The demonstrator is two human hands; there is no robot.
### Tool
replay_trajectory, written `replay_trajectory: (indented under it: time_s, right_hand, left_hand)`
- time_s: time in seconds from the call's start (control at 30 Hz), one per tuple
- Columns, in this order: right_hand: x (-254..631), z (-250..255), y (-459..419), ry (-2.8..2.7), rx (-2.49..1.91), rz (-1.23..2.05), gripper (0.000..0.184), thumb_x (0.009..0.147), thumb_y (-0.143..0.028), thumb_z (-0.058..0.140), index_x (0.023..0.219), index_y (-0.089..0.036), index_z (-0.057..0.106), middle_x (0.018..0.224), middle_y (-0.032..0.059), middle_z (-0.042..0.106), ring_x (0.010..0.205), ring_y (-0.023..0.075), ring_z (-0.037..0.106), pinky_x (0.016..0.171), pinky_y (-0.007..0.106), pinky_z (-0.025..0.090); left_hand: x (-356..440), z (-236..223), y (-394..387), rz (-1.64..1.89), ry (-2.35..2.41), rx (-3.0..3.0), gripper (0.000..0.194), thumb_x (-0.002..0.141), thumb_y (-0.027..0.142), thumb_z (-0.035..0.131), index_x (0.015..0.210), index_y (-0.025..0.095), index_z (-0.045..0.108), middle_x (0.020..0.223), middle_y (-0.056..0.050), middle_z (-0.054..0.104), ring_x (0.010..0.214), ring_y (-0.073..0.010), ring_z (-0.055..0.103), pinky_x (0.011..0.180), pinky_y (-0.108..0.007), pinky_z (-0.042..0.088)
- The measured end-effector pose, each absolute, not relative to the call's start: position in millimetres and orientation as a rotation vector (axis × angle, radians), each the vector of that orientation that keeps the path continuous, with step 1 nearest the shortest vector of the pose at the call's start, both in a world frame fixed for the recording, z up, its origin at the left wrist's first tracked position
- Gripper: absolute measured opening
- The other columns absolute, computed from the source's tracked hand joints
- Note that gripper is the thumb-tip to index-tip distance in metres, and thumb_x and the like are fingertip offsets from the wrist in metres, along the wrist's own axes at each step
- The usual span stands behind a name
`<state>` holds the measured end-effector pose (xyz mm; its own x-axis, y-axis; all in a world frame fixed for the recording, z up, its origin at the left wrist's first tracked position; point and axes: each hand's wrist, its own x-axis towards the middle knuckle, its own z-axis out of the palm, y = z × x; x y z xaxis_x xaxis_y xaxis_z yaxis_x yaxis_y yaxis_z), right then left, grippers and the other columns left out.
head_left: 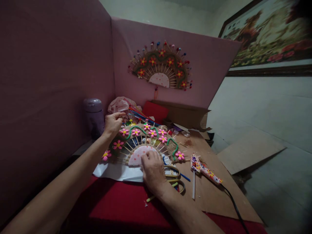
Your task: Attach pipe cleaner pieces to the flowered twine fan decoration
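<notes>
A fan-shaped craft piece (143, 141) of wooden sticks, pink flowers and a green cord lies on white paper (114, 172) on the red table. My left hand (112, 123) is at its upper left rim, fingers curled in a pinch on something I cannot make out. My right hand (152, 169) rests palm down on the pink dotted half-circle at the fan's base, fingers flat and pressing it.
A patterned glue gun (206, 169) with a black cord lies on brown cardboard (214, 195) to the right. Scissors (174, 175) sit by my right hand. A purple flask (94, 115) stands at the back left. A finished fan (162, 66) hangs on the pink partition.
</notes>
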<state>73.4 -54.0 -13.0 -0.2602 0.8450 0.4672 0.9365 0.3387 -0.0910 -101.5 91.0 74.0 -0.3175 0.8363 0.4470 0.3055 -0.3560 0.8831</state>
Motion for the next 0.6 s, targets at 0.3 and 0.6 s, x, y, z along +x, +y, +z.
replay_trajectory:
  time_s: [0.3,0.6]
  right_hand:
    - [73,-12,-54,-2.179,-1.557,-0.285,0.014,0.076,-0.022,0.059,0.089,-0.018,0.056,0.095,0.0081,0.051,0.088,0.0228,0.04,0.077,0.034,0.032]
    - [73,-12,-54,-2.181,-1.544,-0.274,0.015,0.077,-0.025,0.059,0.091,-0.018,0.056,0.096,0.009,0.052,0.088,0.0225,0.041,0.077,0.035,0.032]
  left_hand:
    - [-103,75,90,1.774,1.502,1.605,0.032,0.069,0.022,0.052,0.094,0.011,0.07,0.074,-0.007,0.07,0.063,-0.0162,0.063,0.061,-0.025,0.05]
    - [-119,57,96,1.254,1.954,2.0,0.044,0.066,0.008,0.044,0.101,0.013,0.07,0.101,-0.01,0.07,0.101,-0.0237,0.061,0.088,-0.03,0.045]
